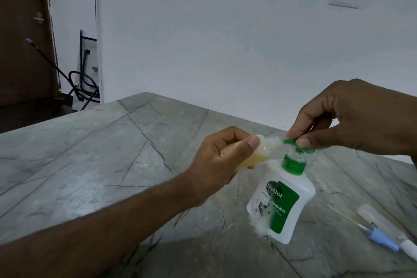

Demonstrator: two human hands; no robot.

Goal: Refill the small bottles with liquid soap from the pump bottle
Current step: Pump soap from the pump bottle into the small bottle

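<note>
- Tilting a small bottle [99, 153] nearly level, mouth pointing right at the nozzle, the left hand [216, 165] wraps it in its grip.
- Pump bottle [282, 201] stands upright on the grey marbled worktop [112, 165]; right hand [352, 117] pinches its green pump head [293, 142].
- A blue-tipped tube [381, 239] lies rightmost, below a white wall [225, 40].

Both hands raised — left hand [216, 162] curled in a grip, right hand [352, 117] pinching with fingertips, wrist bent down.

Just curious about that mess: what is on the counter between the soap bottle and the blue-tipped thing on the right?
In the head view, only bare marble counter lies between the pump bottle and the blue-tipped tool.
</note>
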